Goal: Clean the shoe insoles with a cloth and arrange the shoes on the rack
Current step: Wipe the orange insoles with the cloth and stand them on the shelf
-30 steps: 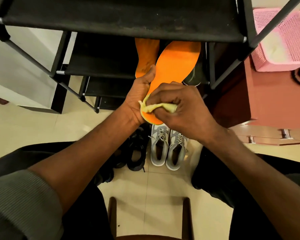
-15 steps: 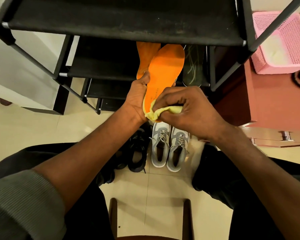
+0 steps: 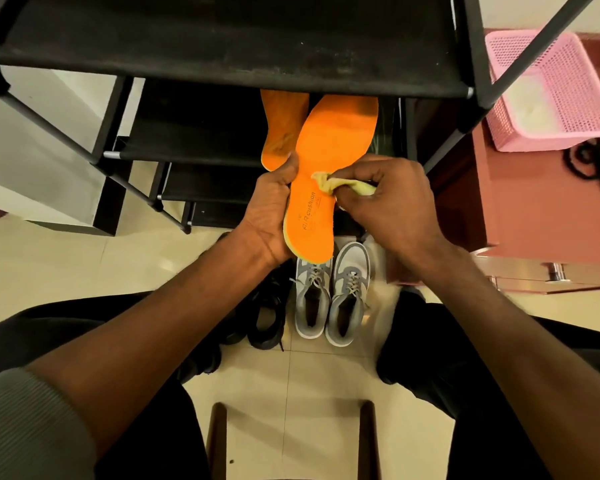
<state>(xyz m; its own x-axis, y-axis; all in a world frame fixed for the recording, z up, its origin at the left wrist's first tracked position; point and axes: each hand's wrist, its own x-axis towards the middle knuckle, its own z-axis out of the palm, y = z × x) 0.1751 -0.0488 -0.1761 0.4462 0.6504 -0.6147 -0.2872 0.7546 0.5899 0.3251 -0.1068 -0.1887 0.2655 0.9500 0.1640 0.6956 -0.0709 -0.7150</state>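
Observation:
My left hand (image 3: pixel 269 211) grips an orange insole (image 3: pixel 329 150) by its left edge, printed side up, heel toward me. My right hand (image 3: pixel 392 199) pinches a bunched yellow cloth (image 3: pixel 329 184) and presses it on the insole's middle. A second orange insole (image 3: pixel 281 126) lies on a lower shelf of the black shoe rack (image 3: pixel 222 39) right behind. On the floor below stand a pair of grey and white sneakers (image 3: pixel 329 296) and, to their left, a pair of black shoes (image 3: pixel 265 317).
A pink mesh basket (image 3: pixel 548 91) sits on a reddish cabinet (image 3: pixel 534 209) at the right, with a black cord (image 3: pixel 593 164) beside it. The dark wooden frame of a chair or stool (image 3: pixel 291 441) shows between my knees. Pale floor tiles (image 3: pixel 49 258) spread to the left.
The cloth has moved from the insole's heel up to its middle, baring the printed heel area. The insole has shifted and tilted in my left hand.

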